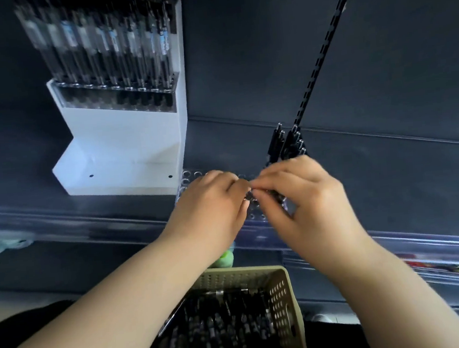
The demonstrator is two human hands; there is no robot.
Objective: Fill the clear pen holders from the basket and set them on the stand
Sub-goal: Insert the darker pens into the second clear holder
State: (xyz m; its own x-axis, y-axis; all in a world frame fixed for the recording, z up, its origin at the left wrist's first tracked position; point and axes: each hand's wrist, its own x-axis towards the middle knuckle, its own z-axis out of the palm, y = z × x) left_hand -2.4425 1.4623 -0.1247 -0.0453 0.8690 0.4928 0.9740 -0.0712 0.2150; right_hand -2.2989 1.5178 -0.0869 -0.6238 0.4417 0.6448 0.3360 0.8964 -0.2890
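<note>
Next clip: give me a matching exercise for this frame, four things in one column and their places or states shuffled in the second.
Column one: 1 white stand; 2 beige basket; 3 right hand; 4 clear holder.
Column two: a holds loose black pens; b grips a pen bundle; c carries a filled holder; d lies on the shelf at the stand's base.
Pairs: 1-c; 2-a; 3-b; 4-d.

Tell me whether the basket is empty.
No, the basket is packed with many black pens lying inside it.
</note>
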